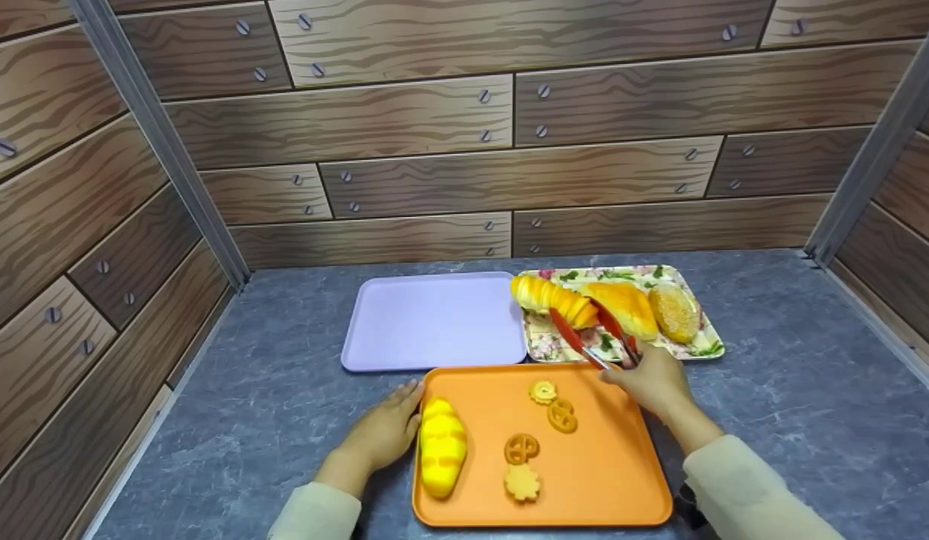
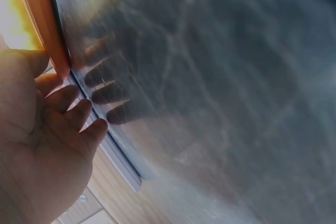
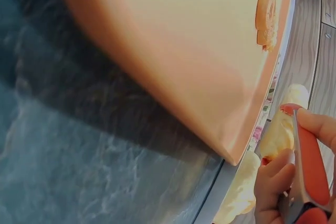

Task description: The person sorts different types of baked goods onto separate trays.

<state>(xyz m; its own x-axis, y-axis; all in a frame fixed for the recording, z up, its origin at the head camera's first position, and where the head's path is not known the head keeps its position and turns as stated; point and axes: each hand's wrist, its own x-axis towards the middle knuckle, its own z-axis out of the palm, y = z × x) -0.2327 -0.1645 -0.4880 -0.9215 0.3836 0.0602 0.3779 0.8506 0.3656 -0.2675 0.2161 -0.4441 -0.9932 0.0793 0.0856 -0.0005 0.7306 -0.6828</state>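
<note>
My right hand (image 1: 655, 381) grips a pair of red-tipped tongs (image 3: 311, 166). Their tips stand on either side of the right end of a striped bread roll (image 1: 548, 295) on the floral tray (image 1: 546, 346). Beside that roll lie a golden pastry (image 1: 625, 309) and a seed-topped bun (image 1: 675, 313). My left hand (image 1: 385, 426) rests at the upper left corner of the orange tray (image 1: 599, 480), fingers extended, thumb by its rim. On the orange tray are a yellow bread loaf (image 1: 442, 448), two pretzel cookies (image 1: 522, 448) and two scallop-edged biscuits (image 1: 522, 482).
A plain lilac tray (image 1: 438, 321) lies at the back left, touching or nearly touching the floral one. The grey marbled tabletop (image 1: 262, 390) spreads to both sides. Wood-patterned walls (image 1: 419, 180) with metal corner posts enclose the back and sides.
</note>
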